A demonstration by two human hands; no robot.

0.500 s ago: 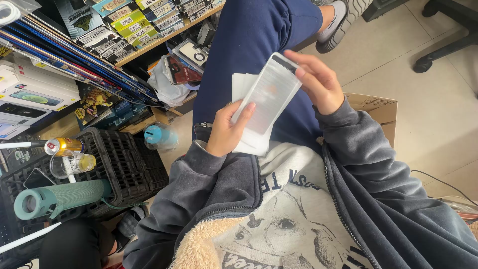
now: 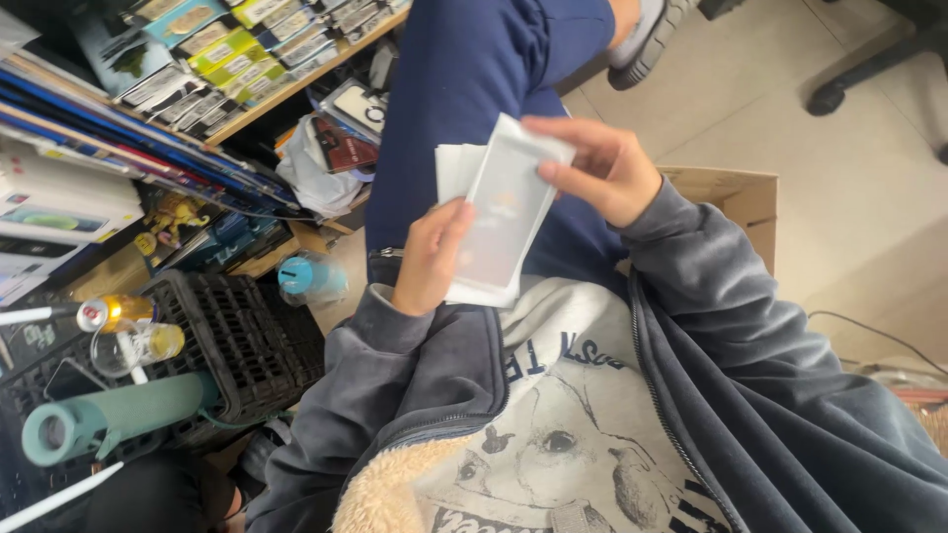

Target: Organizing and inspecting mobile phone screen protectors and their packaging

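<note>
1. Holding a flat white sleeve-like packet point(image 2: 504, 212) between both hands over the lap, above the blue trousers point(image 2: 464, 89).
2. Left hand point(image 2: 430, 259) gripping the packet's lower left edge, fingers point(image 2: 449, 225) curled closed on it, thumb side hidden behind.
3. Right hand point(image 2: 600, 170) pinching the upper right corner, fingers point(image 2: 558, 126) narrowed onto the top rim.
4. Backing the front packet with a few more white sheets point(image 2: 452, 168), fanned out at the upper left (count not clear).
5. Sitting beside a black plastic crate point(image 2: 242, 341) with a teal flask point(image 2: 109, 415) and a small glass jar point(image 2: 138, 345), a cluttered shelf point(image 2: 296, 84) of boxes above, a cardboard box point(image 2: 726, 192) behind the right forearm.
6. Risking a slip: with only edge and corner grips, the loose rear sheets probably sliding free and dropping toward the floor point(image 2: 849, 197) or the crate gap.
7. Risking a crease too, since pinching a thin packet at opposite ends and twisting would likely bend it.
</note>
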